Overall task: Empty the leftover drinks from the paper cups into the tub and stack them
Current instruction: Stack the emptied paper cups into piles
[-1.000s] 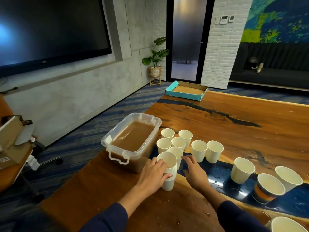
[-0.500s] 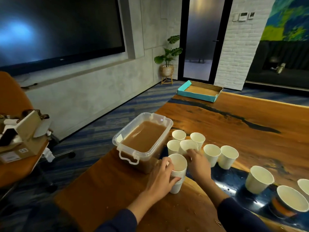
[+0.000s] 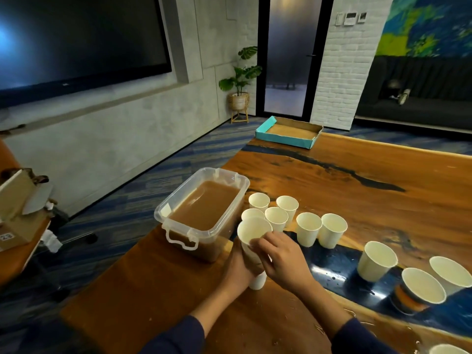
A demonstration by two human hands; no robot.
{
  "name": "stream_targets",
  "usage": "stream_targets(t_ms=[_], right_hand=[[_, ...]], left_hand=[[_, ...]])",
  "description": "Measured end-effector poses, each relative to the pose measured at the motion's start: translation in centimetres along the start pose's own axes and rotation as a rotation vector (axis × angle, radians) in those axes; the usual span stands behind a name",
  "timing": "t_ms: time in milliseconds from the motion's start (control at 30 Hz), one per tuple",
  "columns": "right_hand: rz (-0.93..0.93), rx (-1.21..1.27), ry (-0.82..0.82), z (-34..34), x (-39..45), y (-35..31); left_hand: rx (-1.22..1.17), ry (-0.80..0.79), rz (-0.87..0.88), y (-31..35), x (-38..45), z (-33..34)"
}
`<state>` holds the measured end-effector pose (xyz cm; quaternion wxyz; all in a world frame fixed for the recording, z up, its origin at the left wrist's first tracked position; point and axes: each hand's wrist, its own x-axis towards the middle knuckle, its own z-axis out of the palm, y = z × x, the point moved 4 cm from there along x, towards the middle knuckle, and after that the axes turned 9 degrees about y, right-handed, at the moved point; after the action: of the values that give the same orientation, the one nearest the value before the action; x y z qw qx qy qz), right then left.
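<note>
Head view: stack of paper cups point(image 3: 256, 267) stands on the near part of the wooden table point(image 3: 383, 180), just right of the tub's near corner. Left hand point(image 3: 236, 273) wraps the stack from the left, fingers curled round the lower cups, mostly hidden behind them. Right hand point(image 3: 282, 261) grips the top cup point(image 3: 252, 229), tilted toward the tub, fingertips pinching its near rim and wall; whether it is seated in the stack or just above it, cannot tell. Clear plastic tub point(image 3: 204, 213) sits at the table's left edge, filled with brown liquid, white latch handle on its near end. Just behind the stack, a cluster of four white cups point(image 3: 273, 210), upright, close together. Right of those, a pair of cups point(image 3: 320, 231) side by side. Further right, on the dark blue resin strip, three more cups point(image 3: 419, 274), one with an orange and dark band; contents not readable. Another cup rim at the bottom right corner. Teal cardboard tray point(image 3: 288, 132) lies at the table's far end. Potted plant point(image 3: 240, 80) stands on the floor by the glass door.
</note>
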<state>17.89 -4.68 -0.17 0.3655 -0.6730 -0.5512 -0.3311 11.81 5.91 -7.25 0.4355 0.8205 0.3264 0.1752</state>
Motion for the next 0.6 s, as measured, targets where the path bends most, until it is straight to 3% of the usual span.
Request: stream_targets(t_ms=[133, 233, 300, 367, 467, 600], right_hand=[[0.265, 0.14, -0.22, 0.9, -2.4, 2.1], [0.535, 0.221, -0.037, 0.3, -1.6, 4.2], [0.706, 0.089, -0.018, 0.6, -0.8, 6.4], [0.8, -0.089, -0.226, 2.0, -0.8, 8.5], [0.78, -0.205, -0.567, 4.3, -1.3, 10.1], [0.718, -0.275, -0.813, 6.4, -3.0, 11.0]], left_hand=[[-0.119, 0.005, -0.023, 0.4, 0.6, 0.2], [-0.173, 0.026, -0.009, 0.6, 1.0, 0.4], [-0.153, 0.029, -0.004, 0.6, 1.2, 0.4], [-0.125, 0.031, 0.012, 0.6, 1.4, 0.3], [-0.1, 0.066, 0.018, 0.5, 1.8, -0.1], [-0.075, 0.093, 0.0, 0.2, 2.4, -0.5]])
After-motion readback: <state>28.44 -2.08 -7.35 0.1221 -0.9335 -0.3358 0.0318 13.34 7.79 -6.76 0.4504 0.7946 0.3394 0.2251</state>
